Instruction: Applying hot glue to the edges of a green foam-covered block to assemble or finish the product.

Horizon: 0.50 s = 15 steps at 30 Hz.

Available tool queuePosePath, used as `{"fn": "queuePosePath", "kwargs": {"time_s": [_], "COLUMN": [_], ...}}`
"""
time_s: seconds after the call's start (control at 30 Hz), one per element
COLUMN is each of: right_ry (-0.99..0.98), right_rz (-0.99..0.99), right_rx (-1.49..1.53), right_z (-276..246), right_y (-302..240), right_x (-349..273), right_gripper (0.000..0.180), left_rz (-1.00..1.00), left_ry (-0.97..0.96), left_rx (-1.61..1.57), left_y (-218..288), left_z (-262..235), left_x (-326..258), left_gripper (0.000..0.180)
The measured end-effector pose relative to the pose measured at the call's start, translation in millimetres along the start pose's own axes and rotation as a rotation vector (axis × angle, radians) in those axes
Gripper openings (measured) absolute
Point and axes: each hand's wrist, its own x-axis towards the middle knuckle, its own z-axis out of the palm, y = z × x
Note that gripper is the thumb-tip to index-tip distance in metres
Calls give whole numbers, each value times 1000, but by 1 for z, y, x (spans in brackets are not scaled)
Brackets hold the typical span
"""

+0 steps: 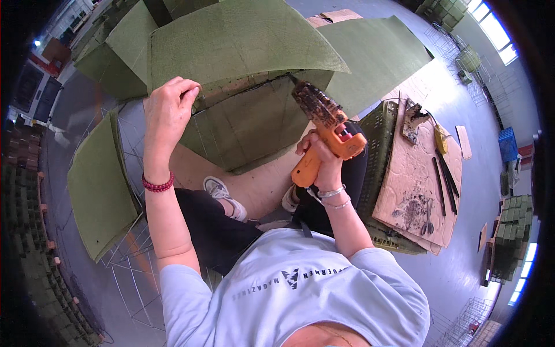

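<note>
Mid-assembly — left hand [169, 110] pinching the raised green felt flap [231, 46] at its edge, right hand [324, 153] clenched on an orange glue gun [326, 130], nozzle at the seam; far panels apparently joined — near-left panel [101, 185] seemingly loose.

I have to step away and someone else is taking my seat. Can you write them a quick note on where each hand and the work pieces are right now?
Left hand: grip pinching the edge of the top green felt sheet, lifting it off the wire frame panel beneath.
Right hand: grip shut on the orange glue gun, nozzle pointed into the gap under the lifted sheet.
More green sheets lie around; a cardboard board with scissors rests on a green crate at the right.
Done: sheet placed over frame. Left: this seam looks open, not pressed down; whether glue is laid cannot be told.
</note>
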Motion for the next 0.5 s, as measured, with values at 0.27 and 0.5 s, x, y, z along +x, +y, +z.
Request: {"fn": "queuePosePath", "kwargs": {"time_s": [0.27, 0.5], "right_ry": [90, 77], "right_rz": [-2, -52], "right_rx": [45, 42], "right_z": [-9, -20], "right_y": [-9, -10], "right_x": [12, 20], "right_gripper": [13, 14], "left_rz": [-9, -53], "left_ry": [18, 43], "left_rx": [4, 6], "left_y": [-4, -4], "left_z": [3, 8], "left_x": [2, 1], "left_gripper": [16, 16]}}
